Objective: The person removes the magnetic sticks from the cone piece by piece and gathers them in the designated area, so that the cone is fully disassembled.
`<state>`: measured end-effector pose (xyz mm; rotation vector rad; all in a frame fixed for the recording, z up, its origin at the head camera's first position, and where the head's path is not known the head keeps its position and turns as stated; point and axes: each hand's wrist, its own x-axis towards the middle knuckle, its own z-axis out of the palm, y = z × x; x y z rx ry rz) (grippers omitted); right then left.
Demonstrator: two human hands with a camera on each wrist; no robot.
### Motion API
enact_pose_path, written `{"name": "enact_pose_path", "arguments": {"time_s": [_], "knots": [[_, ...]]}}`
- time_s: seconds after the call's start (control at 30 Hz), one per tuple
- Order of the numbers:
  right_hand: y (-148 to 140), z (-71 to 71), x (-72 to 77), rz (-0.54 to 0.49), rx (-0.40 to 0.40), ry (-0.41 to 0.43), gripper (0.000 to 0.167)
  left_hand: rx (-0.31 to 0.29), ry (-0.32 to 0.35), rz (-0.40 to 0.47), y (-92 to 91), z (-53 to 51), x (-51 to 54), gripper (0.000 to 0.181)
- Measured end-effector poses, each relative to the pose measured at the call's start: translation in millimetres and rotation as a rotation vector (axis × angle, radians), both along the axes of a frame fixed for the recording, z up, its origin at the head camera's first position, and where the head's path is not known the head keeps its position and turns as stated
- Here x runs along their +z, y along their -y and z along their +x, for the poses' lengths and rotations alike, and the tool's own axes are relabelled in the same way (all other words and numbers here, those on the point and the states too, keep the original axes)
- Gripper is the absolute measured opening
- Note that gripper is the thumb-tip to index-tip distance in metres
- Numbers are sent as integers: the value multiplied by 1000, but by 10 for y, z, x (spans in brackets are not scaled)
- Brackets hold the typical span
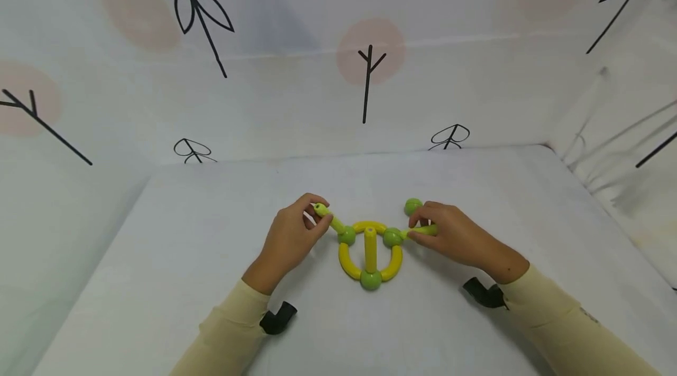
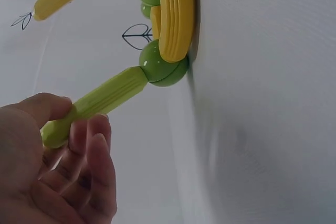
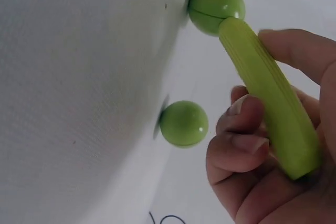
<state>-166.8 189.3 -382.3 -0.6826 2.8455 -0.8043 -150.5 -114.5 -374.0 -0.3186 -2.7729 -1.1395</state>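
Note:
A ring of curved yellow rods (image 1: 346, 262) joined by green balls (image 1: 371, 280) lies on the table. From the front ball a straight yellow rod (image 1: 371, 252) sticks up. My left hand (image 1: 292, 234) pinches the outer end of a light green rod (image 2: 110, 94), whose other end meets the ring's left ball (image 2: 164, 64). My right hand (image 1: 449, 232) holds another light green rod (image 3: 273, 98) between thumb and fingers, its tip against the right ball (image 3: 216, 10). A loose green ball (image 3: 184, 123) sits on the table beside the right hand.
The white table (image 1: 338, 329) reaches back to a pale wall (image 1: 296, 106) with line-drawn plants and pinkish spots. Black curved pieces (image 1: 278, 318) sit at both wrists, by the cream sleeves (image 1: 227, 329).

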Motion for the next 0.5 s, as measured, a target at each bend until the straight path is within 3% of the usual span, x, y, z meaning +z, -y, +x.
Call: {"name": "enact_pose_path", "arguments": {"time_s": [0.27,0.5], "knots": [[3,-25,-37,101,47,54,14,72,84,-76,67,-24,-37,28],[-2,-33,-67,112,69,47,14,74,150,-118,150,-78,-71,28]]}}
